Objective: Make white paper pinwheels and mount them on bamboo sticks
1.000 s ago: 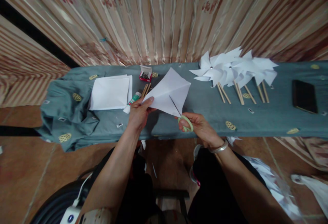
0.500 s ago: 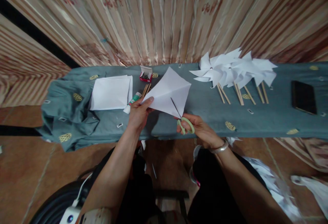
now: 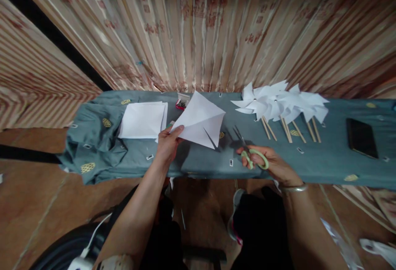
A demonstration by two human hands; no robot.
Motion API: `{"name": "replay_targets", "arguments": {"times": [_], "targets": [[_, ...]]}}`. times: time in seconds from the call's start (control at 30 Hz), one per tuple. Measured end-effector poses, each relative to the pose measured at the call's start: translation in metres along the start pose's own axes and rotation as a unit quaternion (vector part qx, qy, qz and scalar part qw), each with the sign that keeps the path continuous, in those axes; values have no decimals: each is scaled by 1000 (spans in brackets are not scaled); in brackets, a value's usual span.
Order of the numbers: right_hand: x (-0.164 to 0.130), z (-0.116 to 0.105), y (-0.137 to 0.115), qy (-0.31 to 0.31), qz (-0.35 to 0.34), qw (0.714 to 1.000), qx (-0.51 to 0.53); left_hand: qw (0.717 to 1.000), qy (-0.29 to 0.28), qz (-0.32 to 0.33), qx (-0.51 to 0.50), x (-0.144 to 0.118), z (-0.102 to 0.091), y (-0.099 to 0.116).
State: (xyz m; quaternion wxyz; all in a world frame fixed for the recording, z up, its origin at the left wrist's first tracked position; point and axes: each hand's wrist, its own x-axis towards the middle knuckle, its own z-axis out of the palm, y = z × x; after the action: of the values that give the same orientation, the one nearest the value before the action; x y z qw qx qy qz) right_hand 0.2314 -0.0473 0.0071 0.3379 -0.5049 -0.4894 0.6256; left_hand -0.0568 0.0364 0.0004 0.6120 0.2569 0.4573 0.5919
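My left hand [image 3: 168, 143] pinches the left corner of a white square sheet of paper [image 3: 199, 115], held above the table. Creases run across the sheet, and a slit opens inward from its lower corner. To the right of the paper, my right hand [image 3: 264, 160] grips green-handled scissors [image 3: 257, 158], fingers through the loops. Their blades point up and left, slightly apart, clear of the sheet. Behind my left hand lies a stack of white paper [image 3: 142, 119]. A small red and white box [image 3: 182, 102] with small metal pieces sits just behind the held sheet.
Several white paper pinwheels [image 3: 283, 101] on wooden sticks [image 3: 286, 130] lie at the back right. Farther right is a black phone-like slab [image 3: 361, 138]. A green patterned cloth [image 3: 192, 165] covers the narrow table, with a pleated curtain [image 3: 213, 35] behind it.
My right hand has drawn the scissors out of the paper, moving right and away. A gaping slit now shows near the sheet's lower corner. My left hand keeps its hold.
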Motion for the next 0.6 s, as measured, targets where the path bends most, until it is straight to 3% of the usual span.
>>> {"name": "replay_targets", "arguments": {"times": [0.13,0.23,0.6], "targets": [[12,-4,5,209,-60,976,20,998,-35,-25,40,-3,1,-7],[22,0,7,289,-92,953,1,993,-70,-52,84,-6,3,-14],[28,8,9,219,-66,972,-59,973,-126,-87,175,-8,5,-22]]}}
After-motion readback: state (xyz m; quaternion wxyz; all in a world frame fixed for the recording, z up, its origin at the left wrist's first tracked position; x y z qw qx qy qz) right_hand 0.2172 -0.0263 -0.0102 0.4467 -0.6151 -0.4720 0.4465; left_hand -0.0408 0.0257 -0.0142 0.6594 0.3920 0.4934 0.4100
